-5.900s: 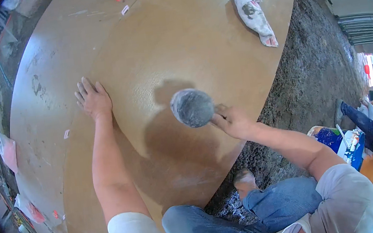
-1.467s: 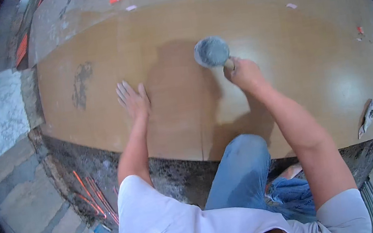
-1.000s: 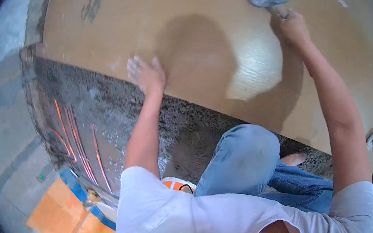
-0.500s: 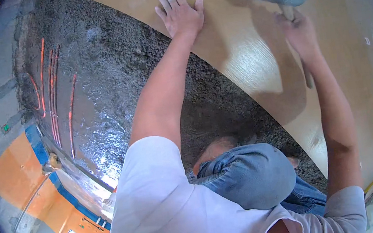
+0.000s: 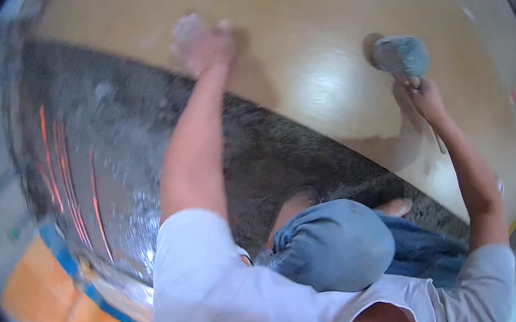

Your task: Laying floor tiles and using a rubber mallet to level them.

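Note:
A large, glossy tan slab (image 5: 291,20) covers the far and right side, its straight near edge running diagonally over dark wet mortar (image 5: 270,153). My left hand (image 5: 204,45) rests on the slab close to that edge, thumb apart, its other fingers smeared by motion; it holds nothing that I can see. On the right, my right hand (image 5: 427,98) is closed round the handle of a mallet (image 5: 402,56) with a bulky grey head. That head is close to the slab, its shadow right beside it; whether they touch I cannot tell.
Several orange-red pipes (image 5: 69,179) stick up from the mortar at the left. My bent knee (image 5: 334,242) in blue jeans and a bare foot (image 5: 394,208) are near the slab's edge. Orange and blue sheeting (image 5: 61,297) is at the lower left.
The mallet head has come down nearer to the slab. My left hand appears farther left in the picture and blurred. The whole view has shifted, with the pipes now lower and farther left.

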Demonstrator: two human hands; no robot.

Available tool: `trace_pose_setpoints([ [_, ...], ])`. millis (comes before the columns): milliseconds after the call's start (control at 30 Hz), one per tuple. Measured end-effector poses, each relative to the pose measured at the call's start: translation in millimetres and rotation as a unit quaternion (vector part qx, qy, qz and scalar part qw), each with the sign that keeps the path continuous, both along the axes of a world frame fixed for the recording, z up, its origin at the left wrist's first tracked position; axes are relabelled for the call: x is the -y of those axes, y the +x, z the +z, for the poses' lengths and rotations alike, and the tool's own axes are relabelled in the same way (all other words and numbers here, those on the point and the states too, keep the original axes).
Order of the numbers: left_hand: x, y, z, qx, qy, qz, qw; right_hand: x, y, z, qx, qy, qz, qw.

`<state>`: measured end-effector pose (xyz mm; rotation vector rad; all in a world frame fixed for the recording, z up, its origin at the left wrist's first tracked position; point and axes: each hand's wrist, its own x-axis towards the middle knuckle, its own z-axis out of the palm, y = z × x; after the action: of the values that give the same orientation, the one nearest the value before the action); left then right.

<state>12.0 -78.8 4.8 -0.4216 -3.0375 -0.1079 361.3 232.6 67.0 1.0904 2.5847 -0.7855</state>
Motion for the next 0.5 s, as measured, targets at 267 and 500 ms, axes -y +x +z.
trace_pose_setpoints([
  [267, -46, 135, 11, 0.131, -0.080, -0.414, 0.897, 22, 166, 67, 0.104, -0.330, -0.288, 0.893],
  [500, -127, 299, 33, 0.200, -0.025, -0.759, 0.619, 60, 197, 66, -0.072, -0.278, -0.439, 0.852],
])
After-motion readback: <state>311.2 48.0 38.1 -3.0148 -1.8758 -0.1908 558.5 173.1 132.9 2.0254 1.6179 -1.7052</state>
